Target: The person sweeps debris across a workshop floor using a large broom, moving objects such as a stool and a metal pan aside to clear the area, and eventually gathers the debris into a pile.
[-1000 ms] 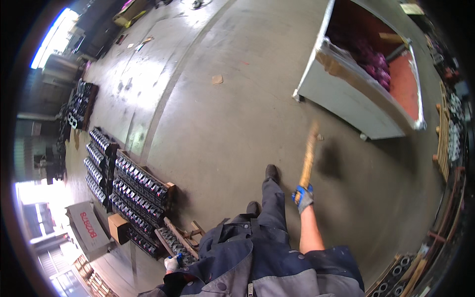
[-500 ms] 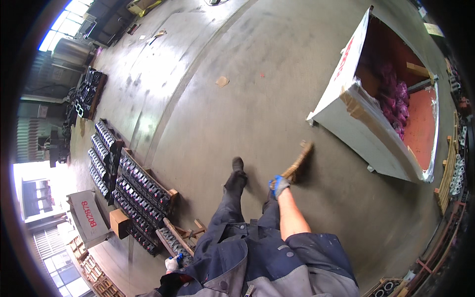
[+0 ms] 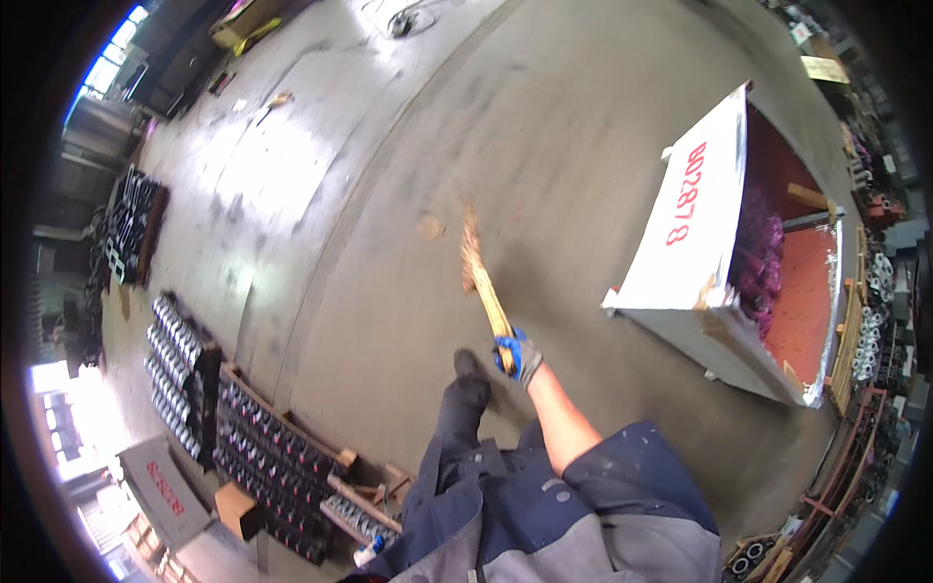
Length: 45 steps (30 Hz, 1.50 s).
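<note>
The right hand has its fingers wrapped round a long tan strip, held out over the floor. It looks like carrying; the next move calls for a firm grip. The left hand's fingers I can't make out.

Looks wood-like, dry and matt along the long yellow-brown stick, rougher and darker toward its blurred end. Blue, rubbery-looking patches over grey knit-like cloth on the right hand's blue-and-grey glove. Matt, lightly specked cloth on the navy-and-grey work jacket. Smooth concrete-like finish on the broad grey floor, glossy with glare at upper left. Smooth, flat panels on the large white open box; matt inside its orange-red lining. Crumpled, plastic-like sheen on the purple bundle. Plain matt cardboard on the small brown carton. Bright metallic shine on the ribbed silver parts.
</note>
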### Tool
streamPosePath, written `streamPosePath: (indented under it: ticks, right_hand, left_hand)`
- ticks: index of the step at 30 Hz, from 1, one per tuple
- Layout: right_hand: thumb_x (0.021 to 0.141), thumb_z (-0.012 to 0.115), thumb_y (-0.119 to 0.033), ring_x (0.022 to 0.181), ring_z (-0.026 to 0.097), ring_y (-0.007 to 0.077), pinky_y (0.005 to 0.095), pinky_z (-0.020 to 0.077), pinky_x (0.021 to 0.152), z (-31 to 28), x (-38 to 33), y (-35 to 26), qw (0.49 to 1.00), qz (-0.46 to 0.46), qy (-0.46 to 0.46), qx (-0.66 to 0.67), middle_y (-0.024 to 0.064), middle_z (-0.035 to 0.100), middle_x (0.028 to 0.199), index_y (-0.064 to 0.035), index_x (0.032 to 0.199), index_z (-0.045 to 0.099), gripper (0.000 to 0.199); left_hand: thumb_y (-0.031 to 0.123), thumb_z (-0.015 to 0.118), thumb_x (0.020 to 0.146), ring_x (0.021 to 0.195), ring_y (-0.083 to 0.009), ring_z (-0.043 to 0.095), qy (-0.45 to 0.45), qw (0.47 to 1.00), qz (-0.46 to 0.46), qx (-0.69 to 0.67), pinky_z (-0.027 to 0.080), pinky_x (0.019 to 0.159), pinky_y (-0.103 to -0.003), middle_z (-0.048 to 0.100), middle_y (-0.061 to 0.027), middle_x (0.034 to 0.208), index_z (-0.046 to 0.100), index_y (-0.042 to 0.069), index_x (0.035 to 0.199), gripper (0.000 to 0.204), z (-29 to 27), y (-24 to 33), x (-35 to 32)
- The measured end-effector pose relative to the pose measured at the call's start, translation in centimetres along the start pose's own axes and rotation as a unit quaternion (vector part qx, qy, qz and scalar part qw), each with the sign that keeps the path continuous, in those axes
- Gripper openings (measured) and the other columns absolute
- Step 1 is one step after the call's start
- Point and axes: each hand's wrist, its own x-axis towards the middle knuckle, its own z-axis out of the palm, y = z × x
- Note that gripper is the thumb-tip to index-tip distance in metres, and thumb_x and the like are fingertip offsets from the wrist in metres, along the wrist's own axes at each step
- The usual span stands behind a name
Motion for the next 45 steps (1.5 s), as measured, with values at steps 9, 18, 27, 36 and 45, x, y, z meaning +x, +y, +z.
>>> streamPosePath:
  ticks: [9, 18, 27, 36, 45]
  right_hand:
    - [0.082, 0.05, -0.019, 0.038, 0.042, 0.019, 0.03, 0.0391, 0.034, -3.5, 12.3, -7.0, 0.948, 0.105, 0.267, 0.137, 0.0063, 0.039, 0.05, -0.0113, 0.065, 0.039, 0.022]
    - [0.079, 0.058, -0.02, 0.057, 0.054, 0.0204, 0.0381, 0.0439, 0.046, 11.9, 23.8, -5.8, 0.954, 0.166, -0.137, 0.206, 0.008, 0.051, 0.061, -0.0118, 0.077, 0.046, 0.015]
    - [0.079, 0.055, -0.005, 0.049, 0.053, 0.0202, 0.0323, 0.0467, 0.04, 14.4, 19.2, -17.7, 0.998, 0.06, 0.017, 0.018, 0.0077, 0.051, 0.066, -0.0152, 0.101, 0.04, 0.029]
    - [0.079, 0.053, -0.014, 0.044, 0.048, 0.0183, 0.0272, 0.0457, 0.043, 21.6, 26.6, -13.0, 0.958, 0.261, 0.051, 0.111, 0.0031, 0.042, 0.05, -0.0115, 0.068, 0.043, 0.015]
    - [0.082, 0.059, -0.016, 0.053, 0.054, 0.0152, 0.0251, 0.0497, 0.048, 31.7, 31.8, -17.6, 0.899, 0.427, -0.097, 0.02, 0.0069, 0.057, 0.071, -0.0079, 0.091, 0.051, 0.015]
  left_hand:
    - [0.026, 0.074, 0.065, 0.053, -0.0166, 0.053, 0.03, 0.999, 0.009, -0.011, 0.041, 0.053, -0.031, 0.056, -0.0071, 0.059, 0.062, 0.002, 0.071, 0.028, 0.0, 16.3, 1.9]
    - [0.025, 0.074, 0.065, 0.053, -0.0157, 0.052, 0.097, 0.995, 0.0, 0.032, 0.04, 0.052, -0.031, 0.057, -0.0061, 0.06, 0.062, 0.001, 0.071, 0.027, -0.6, 27.8, 0.5]
    - [0.008, 0.074, 0.062, 0.055, -0.0124, 0.05, 0.051, 0.99, 0.038, -0.123, 0.04, 0.051, -0.03, 0.055, 0.0017, 0.064, 0.062, 0.0, 0.071, 0.017, -2.2, 34.7, -2.1]
    - [0.005, 0.068, 0.07, 0.059, -0.011, 0.052, 0.038, 0.954, -0.08, -0.287, 0.042, 0.053, -0.026, 0.059, -0.0037, 0.068, 0.062, -0.004, 0.081, 0.015, -0.4, 35.3, -3.2]
    - [0.015, 0.074, 0.067, 0.057, -0.0161, 0.051, 0.089, 0.93, -0.235, -0.269, 0.041, 0.048, -0.033, 0.057, -0.0066, 0.066, 0.061, -0.004, 0.085, 0.03, 2.2, 33.3, -7.0]
